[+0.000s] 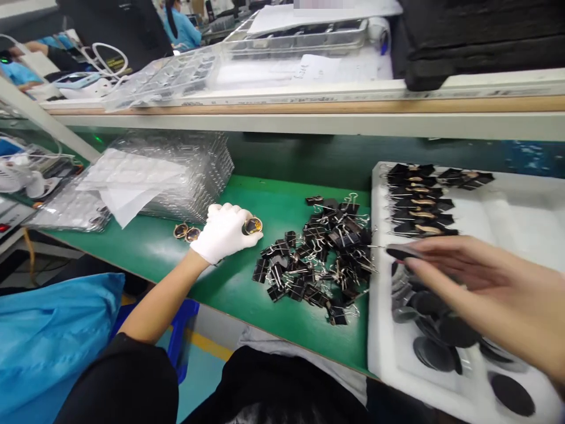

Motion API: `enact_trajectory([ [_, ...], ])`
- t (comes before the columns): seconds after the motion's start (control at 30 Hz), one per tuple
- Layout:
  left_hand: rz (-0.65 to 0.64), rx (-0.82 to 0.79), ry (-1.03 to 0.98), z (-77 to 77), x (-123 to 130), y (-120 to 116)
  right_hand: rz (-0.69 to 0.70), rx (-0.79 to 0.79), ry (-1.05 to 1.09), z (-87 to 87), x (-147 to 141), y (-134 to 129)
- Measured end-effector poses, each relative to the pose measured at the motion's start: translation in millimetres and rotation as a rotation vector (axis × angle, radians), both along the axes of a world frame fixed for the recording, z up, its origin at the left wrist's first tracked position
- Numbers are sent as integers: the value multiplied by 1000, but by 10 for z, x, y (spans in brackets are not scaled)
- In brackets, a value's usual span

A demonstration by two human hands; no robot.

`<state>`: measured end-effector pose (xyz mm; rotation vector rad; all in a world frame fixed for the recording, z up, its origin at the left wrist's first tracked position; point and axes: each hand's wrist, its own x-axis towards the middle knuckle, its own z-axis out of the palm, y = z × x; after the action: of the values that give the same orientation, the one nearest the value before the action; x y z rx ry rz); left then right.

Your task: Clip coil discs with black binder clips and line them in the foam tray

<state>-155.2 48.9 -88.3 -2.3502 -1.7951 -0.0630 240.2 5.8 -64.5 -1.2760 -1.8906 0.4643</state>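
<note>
My left hand, in a white glove, pinches a small round gold-rimmed part between thumb and fingers over the green bench. Two similar round parts lie beside the wrist. On the right, my bare right hand is slightly blurred above a white foam tray. Its thumb and fingers close on a thin dark disc, seen nearly edge-on. Below that hand, several loose dark discs lie in the tray. A row of black binder clips sits at the tray's back left.
A heap of black binder clips covers the bench between my hands. Stacked clear plastic trays stand at the back left with white paper on top. A shelf edge runs across above the bench. People in blue are further back.
</note>
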Motion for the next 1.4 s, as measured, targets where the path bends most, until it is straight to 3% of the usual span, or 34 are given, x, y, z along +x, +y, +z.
enact_trajectory([
  [0.1,-257,123,-90,256,445,20,199,227,-11,133,-411,-29],
  [0.23,-587,283,-99,528,930,-12,283,460,-48,119,-652,-21],
  [0.3,-675,316,-111,566,1047,1,321,531,-96,58,-649,-17],
  [0.43,-701,347,-126,479,1099,86,350,547,-165,-63,-615,7],
  [0.53,-703,298,-116,393,1125,106,245,341,22,-102,-677,17],
  [0.7,-712,110,-86,434,1169,80,146,-538,545,-67,-776,42],
  [0.77,-700,24,-113,512,1086,141,127,-687,642,-59,-742,73],
  [0.87,-513,-24,-154,592,859,325,53,-730,821,-61,-642,132],
  [0.97,-375,-87,-67,529,704,483,-6,-769,981,-62,-564,186],
  [1.07,-455,-137,10,345,775,499,-14,-813,1011,-68,-541,213],
  [1.2,-588,-11,31,139,1006,433,-33,-859,1003,-101,-542,209],
  [1.3,-670,66,64,116,1057,447,-53,-887,1007,-109,-533,197],
  [1.4,-635,175,-49,172,1044,437,-5,-883,988,-86,-537,173],
])
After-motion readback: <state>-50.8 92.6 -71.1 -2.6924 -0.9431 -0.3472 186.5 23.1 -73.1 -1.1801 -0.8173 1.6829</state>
